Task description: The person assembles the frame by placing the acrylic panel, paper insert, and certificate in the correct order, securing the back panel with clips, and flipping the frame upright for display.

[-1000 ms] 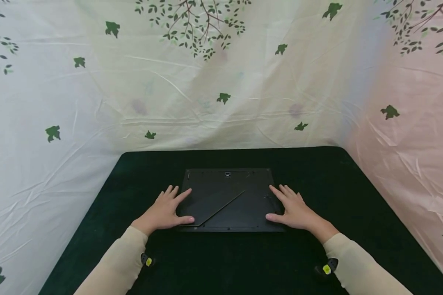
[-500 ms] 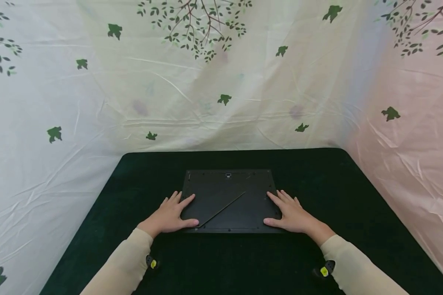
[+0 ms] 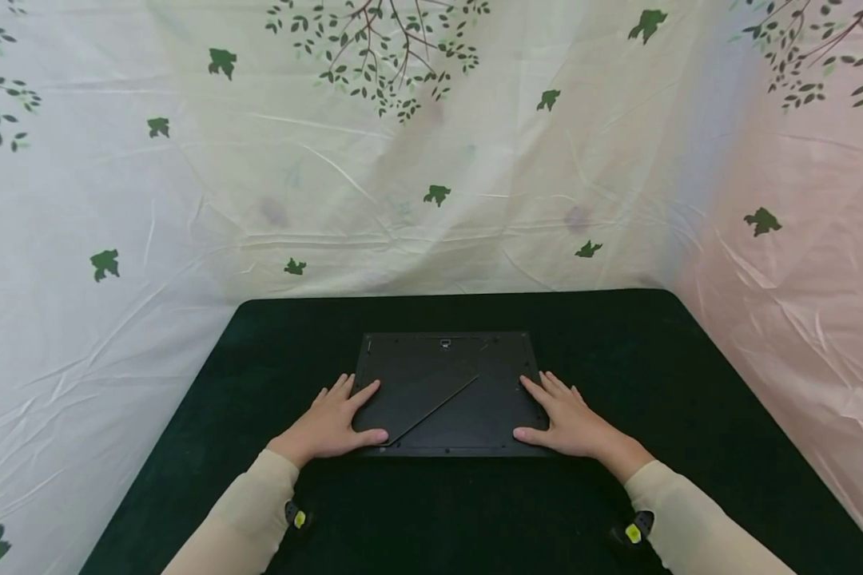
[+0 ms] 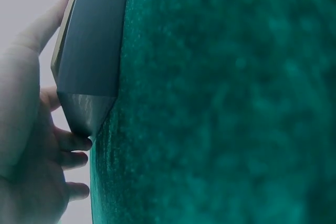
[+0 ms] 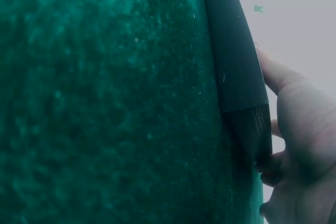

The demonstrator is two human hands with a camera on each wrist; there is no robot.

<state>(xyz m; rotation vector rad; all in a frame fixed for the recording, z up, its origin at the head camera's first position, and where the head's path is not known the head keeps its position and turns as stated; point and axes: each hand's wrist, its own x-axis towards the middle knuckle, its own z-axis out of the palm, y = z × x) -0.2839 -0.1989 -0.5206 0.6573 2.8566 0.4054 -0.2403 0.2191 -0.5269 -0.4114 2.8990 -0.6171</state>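
A flat black rectangular panel (image 3: 446,407) lies in the middle of the dark green table. Small screw-like dots run along its borders, and a small silver-edged fitting (image 3: 445,343) sits near its far edge. A thin bent strip (image 3: 431,412) crosses its top diagonally. My left hand (image 3: 332,423) rests spread over the panel's left side, thumb on top by the strip. My right hand (image 3: 572,422) lies mirrored on the right side, fingers spread. In the wrist views, fingertips of my left hand (image 4: 31,124) and right hand (image 5: 304,135) reach the panel's bevelled corners.
A dark green cloth covers the table (image 3: 446,519), its far edge meeting a pale curtain (image 3: 374,200) printed with leaves and branches. The curtain (image 3: 798,319) also hangs close along both sides. A small black and yellow device (image 3: 636,527) sits at each wrist.
Both hands moved inward, from the panel's edges further over its sides, within the first half second. Since then they have stayed almost still, and the panel has kept its place.
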